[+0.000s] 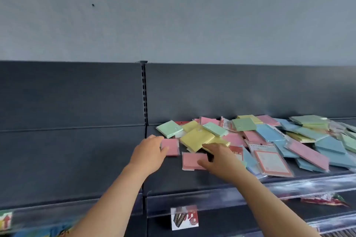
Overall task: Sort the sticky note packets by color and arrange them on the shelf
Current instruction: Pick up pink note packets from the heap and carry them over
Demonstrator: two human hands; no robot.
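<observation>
A loose heap of sticky note packets (269, 136) in pink, yellow, green and blue covers the right half of the dark shelf (173, 181). At the heap's left edge my left hand (148, 152) grips a pink packet (171, 147), thumb on its near side. Just right of it a second pink packet (192, 160) lies flat on the shelf. My right hand (219, 158) rests over that packet's right side, and its fingers reach under a yellow packet (196, 139). Whether it grips either packet is unclear.
A green packet (169, 128) lies at the heap's far left. Larger clear-wrapped notepads (269, 159) sit at the front of the heap. A clear plastic lip (212, 198) runs along the shelf's front edge. The left shelf section (67, 159) is bare, with a slotted upright (144, 94) between sections.
</observation>
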